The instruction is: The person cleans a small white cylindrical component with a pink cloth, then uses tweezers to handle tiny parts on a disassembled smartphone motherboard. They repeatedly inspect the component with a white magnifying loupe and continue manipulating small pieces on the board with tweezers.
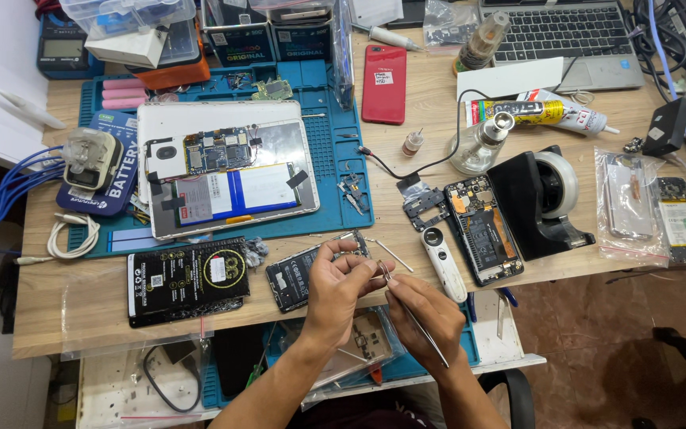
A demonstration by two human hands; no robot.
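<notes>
Fingertips of the left hand were pinched nearly closed around something too small to make out, held just above the near edge of the desk, while the right hand gripped a pair of slim metal tweezers pencil-fashion, fingers curled tight on the shaft and the tips meeting the left fingertips at about eleven o'clock from the right knuckles. Judging by that pose, the step in hand looked like fine picking or placing of a tiny part at the fingertips; any further move would seem to call for a steady, light grip and very little travel, since the piece could easily slip away. Just beyond the left hand, at its twelve o'clock, lay a dark opened phone body, and at ten o'clock a black battery package. To the right hand's one o'clock sat a white magnifier loupe beside another opened phone with its board exposed. Farther off, at eleven o'clock, an opened tablet rested on a blue work mat; a black tape dispenser stood at two o'clock, and a red phone and a laptop lay near the far edge.
</notes>
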